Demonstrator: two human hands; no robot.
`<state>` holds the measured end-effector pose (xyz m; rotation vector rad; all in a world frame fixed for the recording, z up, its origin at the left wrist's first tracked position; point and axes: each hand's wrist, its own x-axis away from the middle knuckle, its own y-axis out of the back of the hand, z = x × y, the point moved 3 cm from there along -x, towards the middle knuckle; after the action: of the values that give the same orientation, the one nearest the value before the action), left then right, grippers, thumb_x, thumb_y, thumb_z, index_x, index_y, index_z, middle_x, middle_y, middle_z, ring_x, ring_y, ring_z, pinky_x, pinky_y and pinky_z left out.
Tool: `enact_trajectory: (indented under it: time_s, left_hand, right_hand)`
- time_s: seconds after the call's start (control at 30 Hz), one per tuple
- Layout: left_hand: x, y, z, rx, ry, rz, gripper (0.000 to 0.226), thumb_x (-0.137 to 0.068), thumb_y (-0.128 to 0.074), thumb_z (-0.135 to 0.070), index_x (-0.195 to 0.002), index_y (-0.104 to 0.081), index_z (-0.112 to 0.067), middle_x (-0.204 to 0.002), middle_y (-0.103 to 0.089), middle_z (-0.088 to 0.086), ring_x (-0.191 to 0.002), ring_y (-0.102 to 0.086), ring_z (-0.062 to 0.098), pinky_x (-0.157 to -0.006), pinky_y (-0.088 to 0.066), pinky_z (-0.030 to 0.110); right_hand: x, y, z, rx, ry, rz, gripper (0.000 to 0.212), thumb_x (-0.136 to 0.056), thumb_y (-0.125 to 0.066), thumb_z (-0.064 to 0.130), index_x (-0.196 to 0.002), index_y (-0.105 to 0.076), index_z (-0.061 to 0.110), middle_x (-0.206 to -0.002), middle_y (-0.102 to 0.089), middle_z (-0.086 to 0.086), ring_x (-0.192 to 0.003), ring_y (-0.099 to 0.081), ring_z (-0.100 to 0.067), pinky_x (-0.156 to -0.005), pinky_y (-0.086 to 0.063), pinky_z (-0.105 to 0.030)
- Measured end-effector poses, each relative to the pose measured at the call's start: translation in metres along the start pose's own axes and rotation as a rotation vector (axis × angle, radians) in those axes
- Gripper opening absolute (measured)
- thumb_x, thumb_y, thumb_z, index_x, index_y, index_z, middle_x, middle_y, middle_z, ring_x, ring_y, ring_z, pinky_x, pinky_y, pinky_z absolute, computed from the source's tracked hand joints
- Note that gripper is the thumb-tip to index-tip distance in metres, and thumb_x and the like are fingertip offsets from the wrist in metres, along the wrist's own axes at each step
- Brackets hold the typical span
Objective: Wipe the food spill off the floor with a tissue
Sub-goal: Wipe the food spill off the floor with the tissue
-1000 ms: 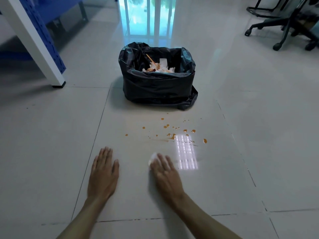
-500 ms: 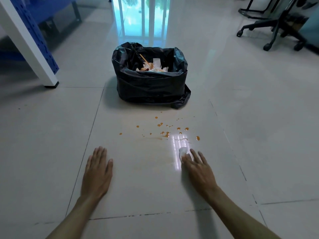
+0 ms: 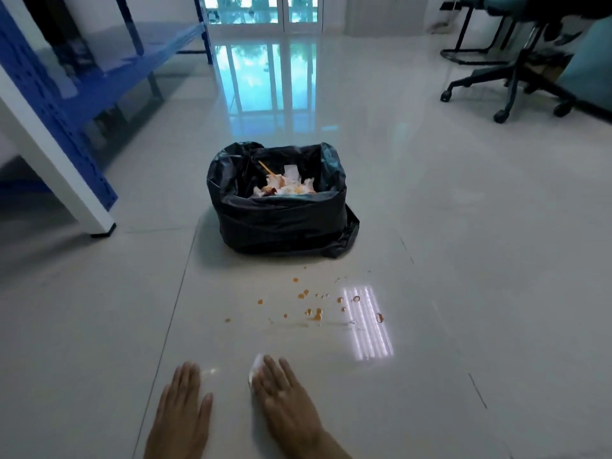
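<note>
orange spill drops [image 3: 314, 313], white tissue [image 3: 256, 367], black bin bag [image 3: 281, 220], blue shelving [image 3: 66, 81], pale glossy floor tiles [image 3: 463, 260]

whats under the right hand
A white tissue lies under the right hand, pressed flat on the floor. Only its edge shows past the fingers; the rest is covered.

Floor [image 3: 430, 226] is glossy smooth pale tile, mirror-like, reflecting window light. Bin liner [image 3: 281, 220] is thin black plastic, crinkled, slight sheen. Tissue [image 3: 255, 367] is white soft paper, matt. Spill [image 3: 314, 313] is wet orange droplets, shiny. Shelf rack [image 3: 66, 94] is blue painted metal, perforated upright.
</note>
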<state>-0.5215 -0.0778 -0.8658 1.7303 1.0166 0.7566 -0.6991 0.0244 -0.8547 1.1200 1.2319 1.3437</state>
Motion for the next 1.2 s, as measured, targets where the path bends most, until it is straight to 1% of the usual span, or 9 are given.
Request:
enact_trajectory:
  time_s: [0.07, 0.1, 0.23, 0.43, 0.5, 0.57, 0.73, 0.93, 1.2]
  left_hand:
    - [-0.004, 0.004, 0.000, -0.027, -0.082, -0.042, 0.063, -0.098, -0.015, -0.051, -0.155, -0.010, -0.024, -0.163, -0.014, -0.007, -0.149, -0.002, 0.002, -0.117, -0.003, 0.022]
    - [-0.009, 0.005, -0.005, -0.072, -0.103, -0.085, 0.064, -0.098, -0.014, -0.051, -0.154, -0.011, -0.020, -0.161, -0.023, -0.001, -0.149, -0.009, 0.007, -0.118, -0.009, 0.026]
    - [-0.007, -0.004, -0.011, -0.110, 0.037, 0.036, 0.092, -0.094, -0.005, -0.064, -0.136, -0.046, 0.008, -0.138, -0.052, 0.028, -0.129, -0.050, 0.040, -0.110, -0.031, 0.043]
    - [-0.010, 0.005, -0.010, -0.090, 0.050, 0.039, 0.096, -0.081, 0.006, -0.070, -0.153, -0.006, -0.008, -0.164, -0.004, 0.006, -0.148, 0.001, 0.010, -0.119, 0.002, 0.028]
    - [-0.023, 0.013, -0.009, -0.070, 0.073, 0.096, 0.083, -0.089, -0.002, -0.065, -0.153, 0.003, -0.013, -0.164, 0.005, 0.002, -0.146, 0.009, 0.006, -0.121, 0.002, 0.030]
    - [-0.037, 0.017, -0.009, -0.021, 0.096, 0.130, 0.081, -0.089, -0.010, -0.063, -0.153, 0.007, -0.016, -0.164, 0.008, -0.001, -0.147, 0.011, 0.006, -0.121, 0.003, 0.030]
    - [-0.056, 0.006, -0.028, -0.012, 0.170, -0.043, 0.079, -0.092, -0.014, -0.059, -0.154, -0.010, -0.010, -0.164, -0.010, 0.007, -0.151, -0.003, 0.018, -0.122, -0.002, 0.035]
    - [-0.067, -0.009, -0.022, -0.073, 0.151, -0.164, 0.080, -0.090, -0.014, -0.058, -0.146, -0.036, -0.005, -0.154, -0.037, 0.014, -0.145, -0.029, 0.028, -0.118, -0.013, 0.037]
    - [-0.067, -0.014, -0.006, -0.150, 0.007, -0.245, 0.061, -0.098, -0.020, -0.031, -0.135, -0.048, 0.008, -0.138, -0.052, 0.028, -0.130, -0.048, 0.042, -0.110, -0.024, 0.045]
  right_hand:
    - [-0.005, 0.000, -0.013, 0.059, 0.053, -0.003, 0.039, -0.086, -0.044, 0.020, -0.108, -0.077, 0.021, -0.114, -0.074, 0.001, -0.117, -0.065, -0.022, -0.113, -0.027, -0.044]
    - [-0.007, 0.004, -0.026, 0.133, 0.058, -0.058, 0.040, -0.087, -0.044, 0.021, -0.111, -0.075, 0.024, -0.114, -0.075, 0.004, -0.118, -0.065, -0.022, -0.111, -0.033, -0.045]
    - [-0.003, 0.008, -0.051, 0.107, 0.009, -0.040, 0.048, -0.084, -0.039, 0.017, -0.118, -0.071, 0.025, -0.118, -0.073, 0.006, -0.120, -0.063, -0.025, -0.101, -0.050, -0.045]
    - [0.045, 0.023, -0.143, 0.107, -0.434, -0.194, 0.048, -0.075, -0.059, 0.001, -0.120, -0.069, 0.013, -0.116, -0.073, -0.010, -0.120, -0.062, -0.036, -0.108, -0.033, -0.053]
    - [0.063, 0.026, -0.178, 0.104, -0.621, -0.149, 0.055, -0.066, -0.075, -0.008, -0.118, -0.069, 0.009, -0.116, -0.072, -0.016, -0.119, -0.061, -0.041, -0.105, -0.039, -0.058]
    - [0.076, 0.028, -0.200, 0.099, -0.714, -0.153, 0.052, -0.067, -0.070, -0.013, -0.115, -0.070, 0.005, -0.114, -0.072, -0.018, -0.116, -0.061, -0.046, -0.098, -0.044, -0.064]
    - [0.061, 0.024, -0.201, 0.053, -0.810, -0.129, 0.054, -0.078, -0.045, 0.027, -0.118, -0.069, 0.000, -0.121, -0.068, -0.021, -0.120, -0.060, -0.042, -0.104, -0.029, -0.058]
    - [-0.023, 0.015, -0.161, -0.064, -0.686, -0.236, 0.059, -0.082, -0.041, 0.035, -0.128, -0.065, 0.007, -0.135, -0.062, -0.014, -0.134, -0.049, -0.035, -0.113, -0.023, -0.052]
    - [-0.124, 0.006, -0.015, -0.187, -0.154, -0.201, 0.065, -0.081, -0.044, 0.041, -0.138, -0.057, 0.010, -0.144, -0.056, -0.008, -0.140, -0.040, -0.036, -0.113, -0.021, -0.052]
